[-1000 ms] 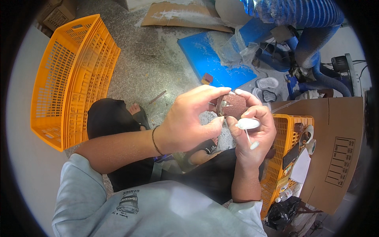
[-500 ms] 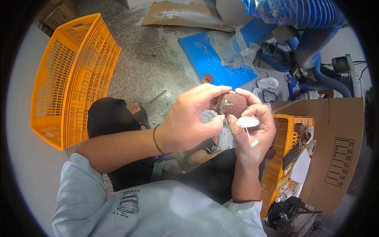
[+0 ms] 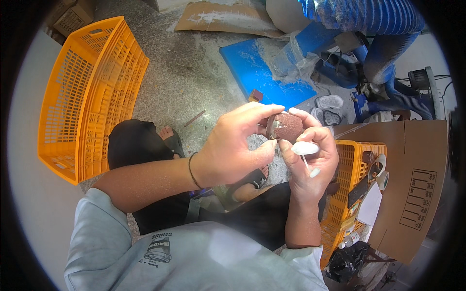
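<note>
Both hands meet in front of me around a rounded, reddish-brown piece (image 3: pixel 291 125) with a grainy surface like sandpaper. A pale, uneven split or patch shows on its left part. My left hand (image 3: pixel 228 145) grips its left side between thumb and fingers. With the thumb and fingertips, my right hand (image 3: pixel 310 169) holds the lower and right side. That same hand has a small white plastic thing (image 3: pixel 306 148), rounded and bottle-like, tucked in its fingers. From it a thin white stem runs down to a small pale tip (image 3: pixel 315 172) over the palm.
Orange plastic crates (image 3: pixel 92 97) stand at left. Another orange crate (image 3: pixel 342 184) at right holds tape and paper beside a cardboard sheet (image 3: pixel 412 189). Ahead lie a dusty blue board (image 3: pixel 257 63), a brown block (image 3: pixel 255 96) and grey shoes (image 3: pixel 329 102). Thick blue hoses (image 3: pixel 369 17) hang far right.
The brown piece has turned slightly in my fingers, and its pale patch looks a little different. The white thing in my right hand has tilted a little. Both arms stay put.
</note>
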`<state>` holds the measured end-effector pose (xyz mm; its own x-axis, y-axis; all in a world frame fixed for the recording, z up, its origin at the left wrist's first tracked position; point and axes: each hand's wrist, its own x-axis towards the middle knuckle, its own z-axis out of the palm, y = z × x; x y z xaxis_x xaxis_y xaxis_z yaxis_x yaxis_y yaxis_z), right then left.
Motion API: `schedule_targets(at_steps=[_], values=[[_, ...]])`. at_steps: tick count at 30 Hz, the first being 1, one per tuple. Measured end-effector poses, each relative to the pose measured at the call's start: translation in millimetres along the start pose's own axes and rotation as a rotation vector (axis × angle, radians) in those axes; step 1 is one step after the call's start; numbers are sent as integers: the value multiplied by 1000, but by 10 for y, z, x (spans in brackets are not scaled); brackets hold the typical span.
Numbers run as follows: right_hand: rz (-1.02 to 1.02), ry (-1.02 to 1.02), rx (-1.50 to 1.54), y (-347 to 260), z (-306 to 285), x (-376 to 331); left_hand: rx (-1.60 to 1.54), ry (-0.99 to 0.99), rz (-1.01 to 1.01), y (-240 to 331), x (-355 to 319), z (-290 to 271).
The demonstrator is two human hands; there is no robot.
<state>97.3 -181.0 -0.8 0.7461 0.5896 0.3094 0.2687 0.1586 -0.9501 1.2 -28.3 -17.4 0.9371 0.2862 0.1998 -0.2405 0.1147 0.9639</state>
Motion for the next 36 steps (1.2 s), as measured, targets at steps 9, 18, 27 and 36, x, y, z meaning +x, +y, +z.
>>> schedule_targets(at_steps=[9,18,27,36], values=[[10,9,0,-5,20,-5,-34,2,2,-23,-5,-3],[5,10,21,2,23,-6,-19,-3,-6,-3,-6,-6],[1,8,9,6,19,-3,7,-6,-5,-1,1,-14],[3,5,0,10,19,4,-27,7,-20,-3,2,-5]])
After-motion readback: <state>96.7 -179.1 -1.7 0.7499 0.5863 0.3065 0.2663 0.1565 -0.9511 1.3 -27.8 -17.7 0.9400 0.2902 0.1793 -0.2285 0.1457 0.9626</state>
